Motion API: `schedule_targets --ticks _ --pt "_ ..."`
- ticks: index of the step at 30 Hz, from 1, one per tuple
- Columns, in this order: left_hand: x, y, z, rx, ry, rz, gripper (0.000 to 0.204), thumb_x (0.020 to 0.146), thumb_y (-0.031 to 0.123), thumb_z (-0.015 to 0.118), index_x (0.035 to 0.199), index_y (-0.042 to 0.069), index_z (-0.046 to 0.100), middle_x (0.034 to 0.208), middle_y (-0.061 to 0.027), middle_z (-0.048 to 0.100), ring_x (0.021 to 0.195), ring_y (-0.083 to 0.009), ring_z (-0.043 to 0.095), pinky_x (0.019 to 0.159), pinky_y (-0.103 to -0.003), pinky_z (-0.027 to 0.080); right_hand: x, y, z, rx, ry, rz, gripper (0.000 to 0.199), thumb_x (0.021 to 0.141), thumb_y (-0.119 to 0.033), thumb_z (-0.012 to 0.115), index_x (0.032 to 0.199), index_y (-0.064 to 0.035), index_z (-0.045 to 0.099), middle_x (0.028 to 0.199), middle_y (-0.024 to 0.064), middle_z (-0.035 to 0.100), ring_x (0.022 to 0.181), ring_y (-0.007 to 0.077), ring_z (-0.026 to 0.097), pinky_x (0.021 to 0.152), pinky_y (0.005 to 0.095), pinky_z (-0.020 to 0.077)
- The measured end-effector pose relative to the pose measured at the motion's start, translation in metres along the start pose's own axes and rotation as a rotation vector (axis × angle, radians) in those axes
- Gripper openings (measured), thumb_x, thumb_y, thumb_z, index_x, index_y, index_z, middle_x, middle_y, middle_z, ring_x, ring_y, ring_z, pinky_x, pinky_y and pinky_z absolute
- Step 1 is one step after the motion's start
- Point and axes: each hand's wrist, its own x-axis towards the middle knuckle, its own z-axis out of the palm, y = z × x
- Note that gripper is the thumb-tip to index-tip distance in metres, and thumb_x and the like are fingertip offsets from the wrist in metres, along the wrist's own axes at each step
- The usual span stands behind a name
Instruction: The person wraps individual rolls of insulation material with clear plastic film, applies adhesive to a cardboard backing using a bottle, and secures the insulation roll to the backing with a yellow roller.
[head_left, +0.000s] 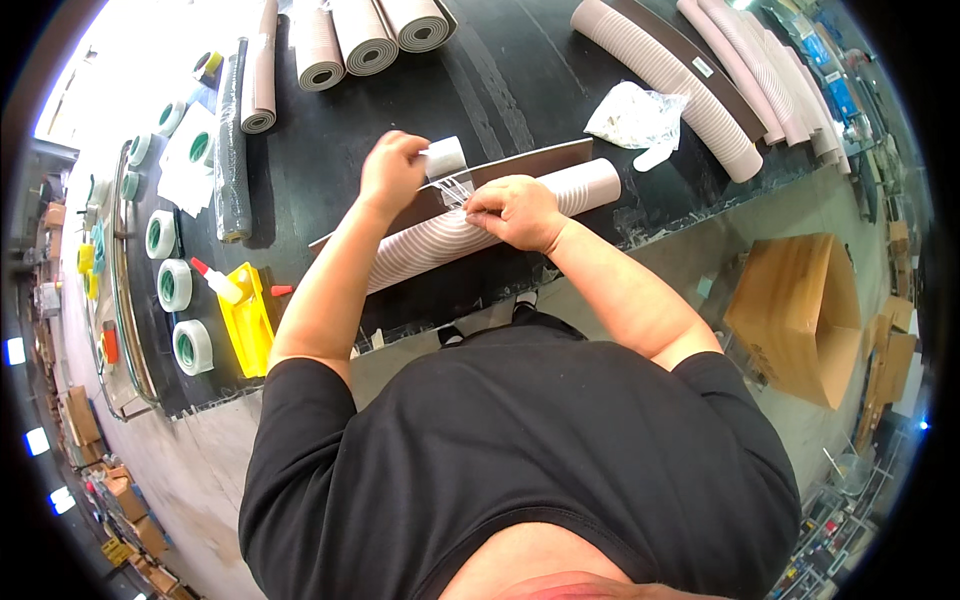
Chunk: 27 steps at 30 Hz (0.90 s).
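A pale pinkish roll (430, 247) with ribbed stripes, like a rolled mat, lies across the near part of the black table. Behind it runs a long flat brown strip (555, 160). My right hand (517, 212) rests on the roll, thumb and fingers pinched at the end of some thin white strips (455, 189). My left hand (393, 172) is raised over the brown strip with fingers curled together and slightly blurred. Beside its fingertips is a short white cylinder-like piece (445, 157); whether the hand grips it is unclear.
Several rolled mats (372, 55) lie at the far side, others at the far right. A crumpled clear plastic bag (637, 118) sits right of my hands. On the left are several tape rolls (193, 347), a yellow tray (247, 325) and a red-tipped bottle (220, 284). A cardboard box (775, 315) stands right.
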Motion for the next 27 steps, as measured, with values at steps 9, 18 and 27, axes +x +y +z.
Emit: schedule_targets --ticks 9,18,27 --pt "-0.006 0.008 0.028 0.099 -0.557 0.156 0.021 0.081 0.018 0.077 0.099 0.008 0.076 0.097 -0.0087 0.070 0.089 -0.0267 0.068 0.082 -0.036 0.054 -0.067 -0.013 -0.003 -0.230 -0.080 -0.269 0.055 0.064 -0.021 0.084 0.116 -0.0175 0.066 0.121 0.0049 0.060 0.121 0.0281 0.055 0.102 0.0446 0.0467" --pt "-0.012 0.019 0.021 0.151 -0.680 0.074 0.026 0.075 0.012 0.081 0.101 0.008 0.076 0.099 -0.0080 0.064 0.095 -0.0253 0.065 0.085 -0.036 0.053 -0.057 -0.011 0.000 -0.286 0.031 -0.340 0.052 0.063 -0.018 0.081 0.113 -0.0158 0.065 0.118 0.0025 0.060 0.113 0.0276 0.057 0.095 0.0459 0.0494" --pt "-0.013 0.011 0.010 0.126 -0.827 0.308 0.050 0.080 -0.007 0.067 0.126 0.012 0.071 0.118 -0.0126 0.058 0.111 -0.0307 0.060 0.093 -0.037 0.052 -0.064 -0.012 0.006 -0.391 0.067 -0.318 0.042 0.076 -0.022 0.076 0.117 -0.0170 0.068 0.119 0.0019 0.063 0.117 0.0256 0.058 0.101 0.0472 0.0441"
